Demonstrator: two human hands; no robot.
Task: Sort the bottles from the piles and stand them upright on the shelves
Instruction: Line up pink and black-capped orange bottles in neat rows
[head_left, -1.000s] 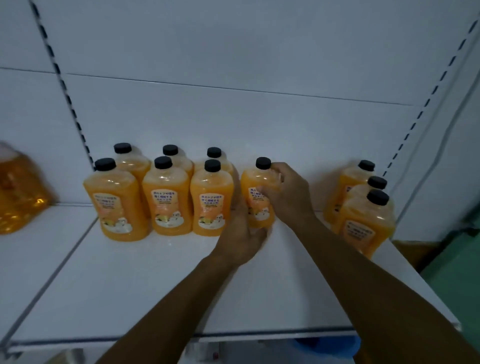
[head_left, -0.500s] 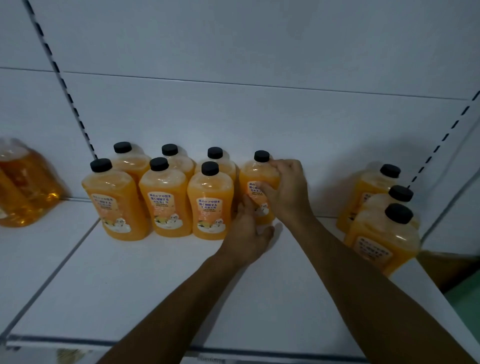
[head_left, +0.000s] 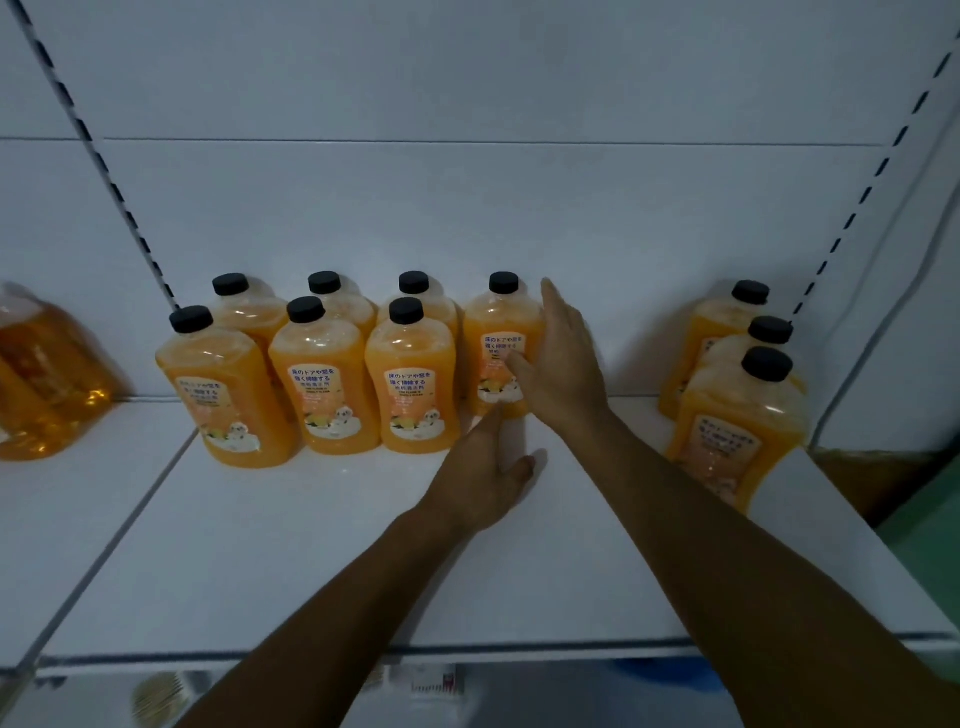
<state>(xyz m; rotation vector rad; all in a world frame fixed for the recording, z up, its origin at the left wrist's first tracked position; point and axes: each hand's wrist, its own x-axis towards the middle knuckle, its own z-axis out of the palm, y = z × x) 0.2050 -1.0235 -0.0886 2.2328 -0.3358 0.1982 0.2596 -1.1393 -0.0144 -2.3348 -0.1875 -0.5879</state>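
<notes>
Several orange bottles with black caps stand upright on the white shelf (head_left: 322, 545). Two rows of three stand at the left, among them a front bottle (head_left: 410, 382). A seventh bottle (head_left: 493, 332) stands in the back row to their right. My right hand (head_left: 563, 364) lies flat against that bottle's right side, fingers straight, thumb on its label. My left hand (head_left: 485, 473) rests on the shelf just in front of the bottle, one fingertip at its base. Three more orange bottles (head_left: 727, 431) stand in a line at the right end.
A clear bag of amber bottles (head_left: 41, 379) lies on the neighbouring shelf to the left. Slotted uprights (head_left: 104, 166) run up the back wall on both sides. A cardboard box (head_left: 872, 478) sits below at the right, past the shelf's end.
My right hand has let go of the seventh bottle and straightened its fingers along its side. The bottle now stands at the back row. My left hand has slid back a little.
</notes>
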